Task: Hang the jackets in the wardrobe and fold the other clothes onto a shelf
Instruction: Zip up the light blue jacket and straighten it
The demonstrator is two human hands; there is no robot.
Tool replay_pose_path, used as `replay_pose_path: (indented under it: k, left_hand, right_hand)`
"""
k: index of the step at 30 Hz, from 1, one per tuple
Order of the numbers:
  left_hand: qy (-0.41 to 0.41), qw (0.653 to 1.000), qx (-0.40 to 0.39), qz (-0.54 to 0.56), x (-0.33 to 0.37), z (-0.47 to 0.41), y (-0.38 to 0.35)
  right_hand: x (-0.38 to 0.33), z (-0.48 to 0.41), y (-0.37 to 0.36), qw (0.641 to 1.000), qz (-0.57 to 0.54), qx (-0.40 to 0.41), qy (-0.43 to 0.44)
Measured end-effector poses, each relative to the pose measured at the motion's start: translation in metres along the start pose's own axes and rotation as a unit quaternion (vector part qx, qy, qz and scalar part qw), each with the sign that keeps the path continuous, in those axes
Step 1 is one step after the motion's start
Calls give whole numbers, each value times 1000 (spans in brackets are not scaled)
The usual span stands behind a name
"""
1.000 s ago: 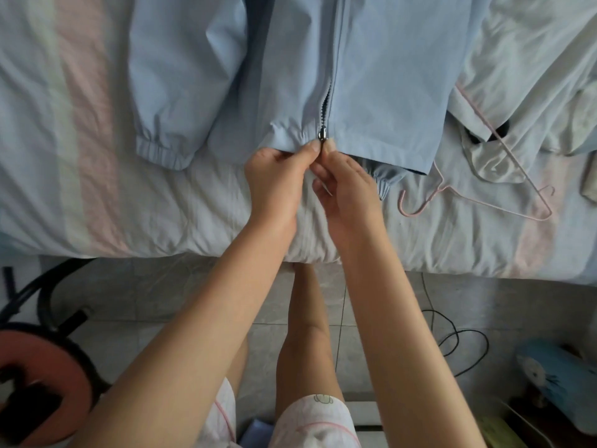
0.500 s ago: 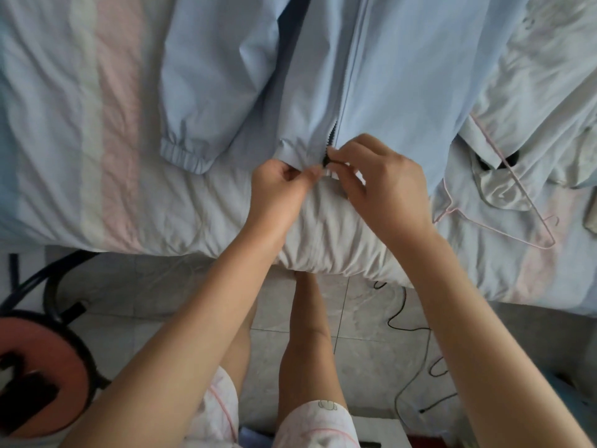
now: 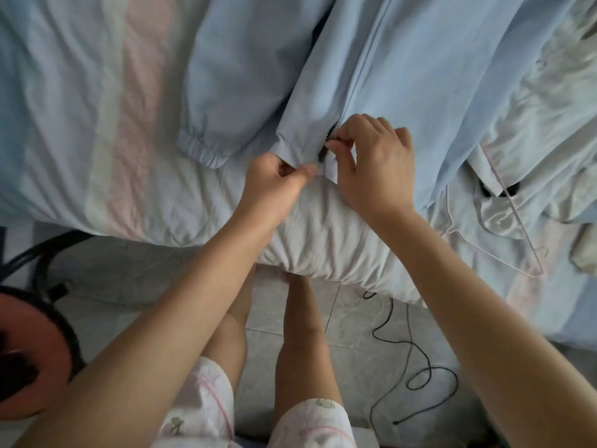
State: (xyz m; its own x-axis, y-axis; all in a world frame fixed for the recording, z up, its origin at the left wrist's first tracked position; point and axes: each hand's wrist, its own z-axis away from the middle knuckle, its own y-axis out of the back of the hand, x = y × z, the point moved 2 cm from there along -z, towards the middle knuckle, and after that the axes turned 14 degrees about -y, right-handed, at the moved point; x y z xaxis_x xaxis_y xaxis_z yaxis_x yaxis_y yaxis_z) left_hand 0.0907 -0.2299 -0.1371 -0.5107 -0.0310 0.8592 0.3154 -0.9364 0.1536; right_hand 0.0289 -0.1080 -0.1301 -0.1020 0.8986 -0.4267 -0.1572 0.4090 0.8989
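Pale blue on the bed (image 3: 80, 140): pinching the jacket (image 3: 420, 76) hem with left hand (image 3: 271, 185), zipper pull (image 3: 322, 154) with right hand (image 3: 378, 163). Lies flat, lengthwise away from bed's near edge, hem toward both hands.

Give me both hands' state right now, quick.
Left hand: closed, pinching the hem of the light blue zip-front fabric jacket.
Right hand: closed, pinching the small dark zipper slider at that hem.
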Motion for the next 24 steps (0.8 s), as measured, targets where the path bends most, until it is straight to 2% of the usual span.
replay_pose_path:
  k: [6, 10, 12, 15, 19, 24]
  left_hand:
    - [-3, 1000, -14, -11, 5, -4, 12]
    - [-33, 999, -21, -22, 8, -5, 23]
    - [-17, 1000, -20, 2, 7, -4, 26]
    - [8, 1000, -24, 1, 4, 6, 25]
    - [39, 999, -36, -10, -8, 31, 20]
    - [88, 996, -14, -21, -34, 34, 34]
  right_hand:
    - [-8, -14, 2, 1000, -8, 18, -24]
    - [-12, -29, 5, 999, 33, 33, 24]
    - [-15, -34, 3, 997, 54, 34, 44]
    - [-13, -45, -1, 996, 77, 29, 31]
    - [2, -76, -2, 991, 98, -29, -90]
    - [-7, -74, -2, 993, 53, -99, -22]
